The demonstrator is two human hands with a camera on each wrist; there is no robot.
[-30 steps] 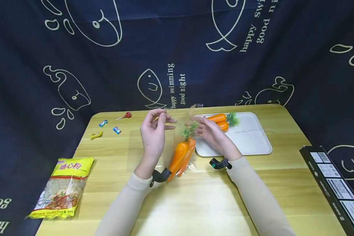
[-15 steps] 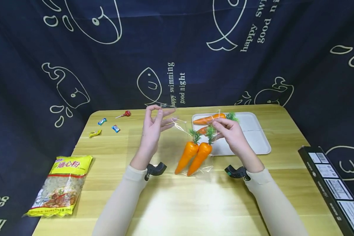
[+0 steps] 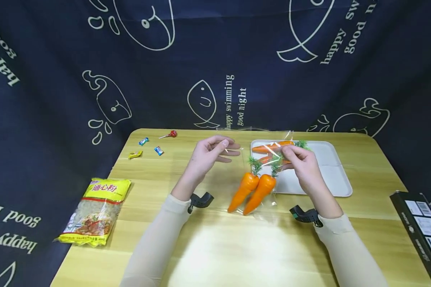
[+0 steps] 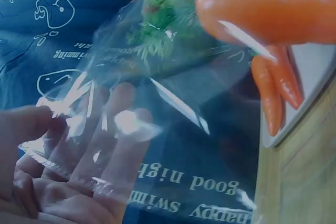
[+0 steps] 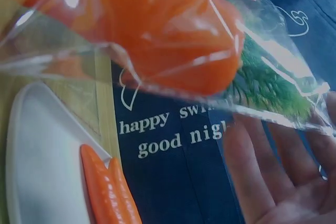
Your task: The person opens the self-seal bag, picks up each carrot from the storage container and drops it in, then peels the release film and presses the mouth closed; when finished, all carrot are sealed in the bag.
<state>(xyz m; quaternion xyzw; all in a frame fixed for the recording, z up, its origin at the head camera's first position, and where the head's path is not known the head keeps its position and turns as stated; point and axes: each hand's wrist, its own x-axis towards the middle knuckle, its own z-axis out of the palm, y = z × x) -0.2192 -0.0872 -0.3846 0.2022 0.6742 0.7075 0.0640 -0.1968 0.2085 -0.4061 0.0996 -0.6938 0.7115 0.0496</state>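
Observation:
A clear plastic bag (image 4: 173, 103) hangs upright between both hands, with two orange carrots with green tops inside, the left carrot (image 3: 243, 192) and right carrot (image 3: 260, 194). Their tips slant down to the left. My left hand (image 3: 212, 153) pinches the bag's upper left edge between thumb and forefinger, its other fingers spread behind the film. At the upper right edge, my right hand (image 3: 303, 162) pinches the film with thumb and forefinger; its remaining fingers show below the bag in the right wrist view. Both carrots press against the film, their leafy tops near the mouth.
Behind the right hand lies a white tray (image 3: 327, 167) with two more carrots (image 3: 273, 146). Far left are a lollipop (image 3: 172, 134) and three wrapped candies (image 3: 159, 150). A yellow food packet (image 3: 97, 213) lies left; a black box (image 3: 420, 235) stands at the right edge.
My right hand has moved from beside the bag to pinching its right edge. The bag is spread wider and the carrots now hang side by side. The head view has shifted left.

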